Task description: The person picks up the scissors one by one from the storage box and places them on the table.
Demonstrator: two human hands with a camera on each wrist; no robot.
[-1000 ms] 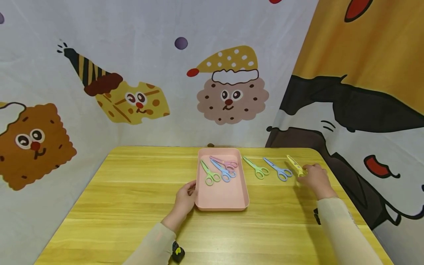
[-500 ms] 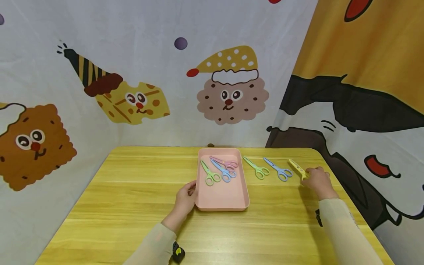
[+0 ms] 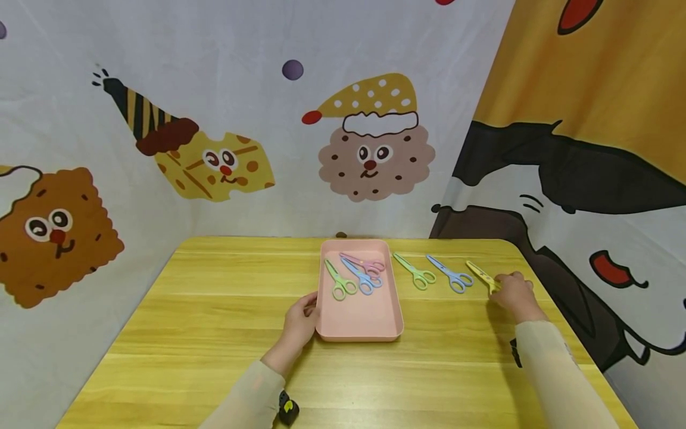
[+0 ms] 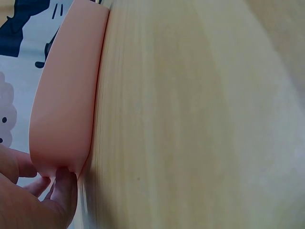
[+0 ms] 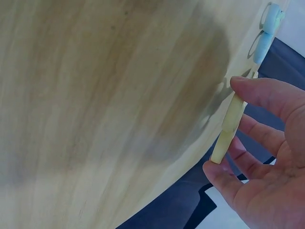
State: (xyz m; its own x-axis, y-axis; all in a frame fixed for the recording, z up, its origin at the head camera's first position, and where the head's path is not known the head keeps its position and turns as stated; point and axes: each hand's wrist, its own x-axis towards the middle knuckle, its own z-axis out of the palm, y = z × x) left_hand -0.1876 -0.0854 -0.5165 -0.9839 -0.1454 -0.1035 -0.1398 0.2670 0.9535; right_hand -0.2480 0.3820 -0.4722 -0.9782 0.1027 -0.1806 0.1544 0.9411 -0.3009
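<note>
In the head view my right hand (image 3: 517, 297) is at the right of the table, pinching a pair of yellow scissors (image 3: 480, 274) by the handle end. The blades point away and to the left. The right wrist view shows the yellow handle (image 5: 229, 121) between thumb and fingertips, close over the wood. My left hand (image 3: 300, 320) holds the left wall of a pink tray (image 3: 358, 322). Its fingertips lie against the outer wall, also seen in the left wrist view. Inside the tray are green scissors (image 3: 339, 281), blue scissors (image 3: 360, 277) and pink scissors (image 3: 364, 263).
Between the tray and my right hand lie green scissors (image 3: 415, 273) and blue scissors (image 3: 450, 275), side by side on the wooden table (image 3: 214, 298). A curtain with cartoon prints (image 3: 246, 220) hangs behind the table and along its right side.
My right hand has moved slightly to the right with the yellow scissors, whose blade tip has come lower. My left hand, the tray and the other scissors have not moved visibly.
</note>
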